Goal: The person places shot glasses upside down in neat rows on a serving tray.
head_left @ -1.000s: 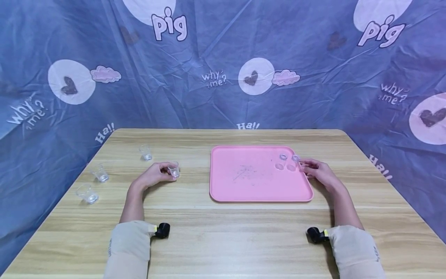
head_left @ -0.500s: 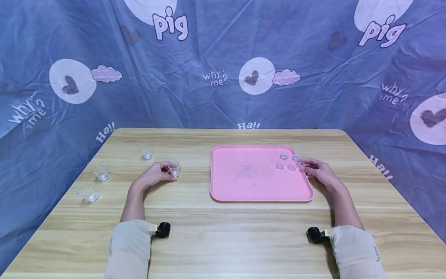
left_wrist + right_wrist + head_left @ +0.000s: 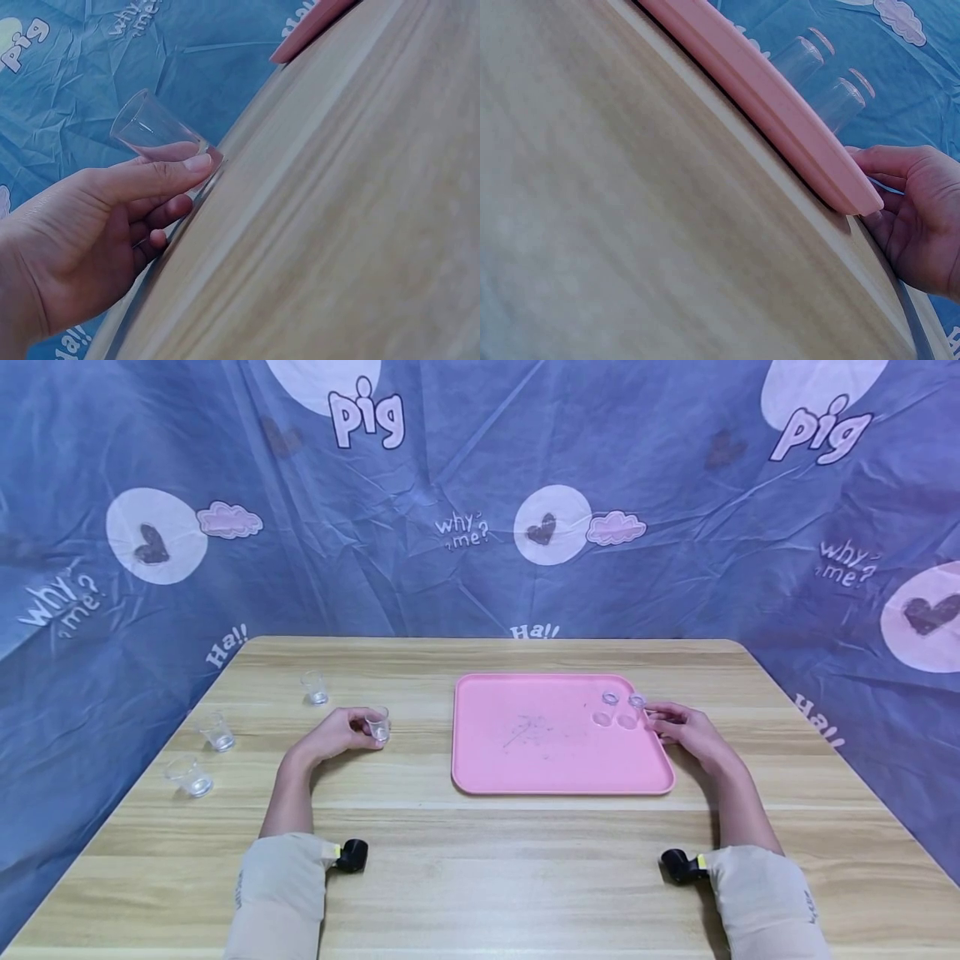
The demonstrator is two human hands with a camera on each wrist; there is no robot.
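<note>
On the left of the table, my left hand [image 3: 337, 732] pinches a small clear shot glass [image 3: 381, 725]. The left wrist view shows the thumb lying along the glass [image 3: 146, 120] near its base, with its mouth tilted up and away. At the right edge of a pink tray [image 3: 510, 772], my right hand [image 3: 693, 735] grips the rim, thumb and fingers bent about it. Just inside that edge, two shot glasses [image 3: 610, 698] stand upside down. In the right wrist view the thumb tip reaches close to the nearer glass [image 3: 844, 105], and the tray wall [image 3: 780, 120] covers the glasses' lower parts.
Three more shot glasses stand upright on the left: one at the back [image 3: 315, 688], one in the middle [image 3: 217, 732] and one in front [image 3: 191, 778]. Scratches mark the tray floor. Behind the wooden table [image 3: 480, 860] hangs a printed blue cloth [image 3: 465, 460].
My left hand and its shot glass have shifted very slightly to the right. The right hand, the tray and the other glasses stay in place.
</note>
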